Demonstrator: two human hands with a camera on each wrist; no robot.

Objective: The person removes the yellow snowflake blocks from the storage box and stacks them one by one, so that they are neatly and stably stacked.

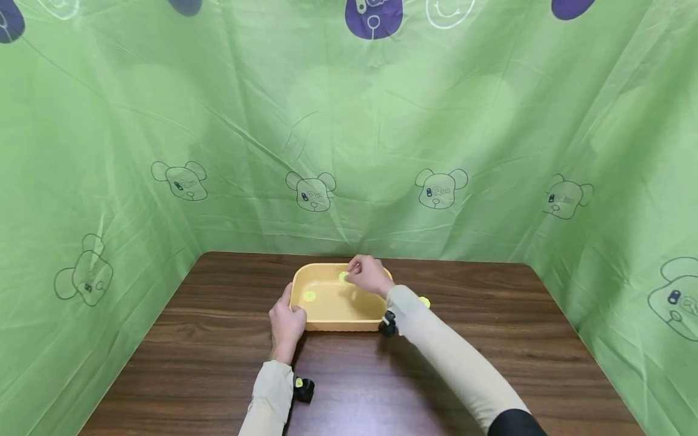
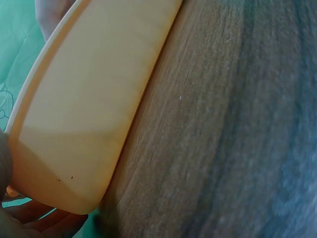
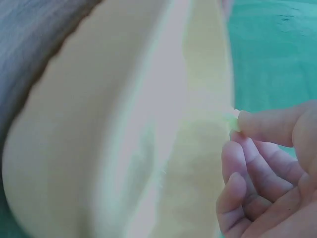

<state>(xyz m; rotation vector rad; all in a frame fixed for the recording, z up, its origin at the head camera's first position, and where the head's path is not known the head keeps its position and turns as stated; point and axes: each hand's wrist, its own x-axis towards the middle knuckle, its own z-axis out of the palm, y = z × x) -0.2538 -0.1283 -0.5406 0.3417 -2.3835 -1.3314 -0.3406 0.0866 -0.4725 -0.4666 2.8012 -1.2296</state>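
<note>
A shallow yellow plastic tray [image 1: 343,326] with rounded corners stands near the back of the table. My left hand [image 1: 287,324] grips its left side, thumb at the rim; in the left wrist view its fingers [image 2: 47,218] curl around the tray's end. Over the tray's far part, my right hand [image 1: 371,276] pinches a small yellow-green flower-shaped piece [image 1: 343,277] between thumb and fingertips. The right wrist view shows only the edge of that piece [image 3: 234,121]. Another yellow flower piece [image 1: 309,296] lies in the left part of the tray.
A further yellow-green piece [image 1: 424,301] is partly hidden behind the right forearm [image 1: 452,351], to the tray's right. The brown wood-grain table [image 1: 218,363] reaches a green curtain [image 1: 371,224] on the back and both sides. Each wrist carries a small black camera [image 1: 303,390].
</note>
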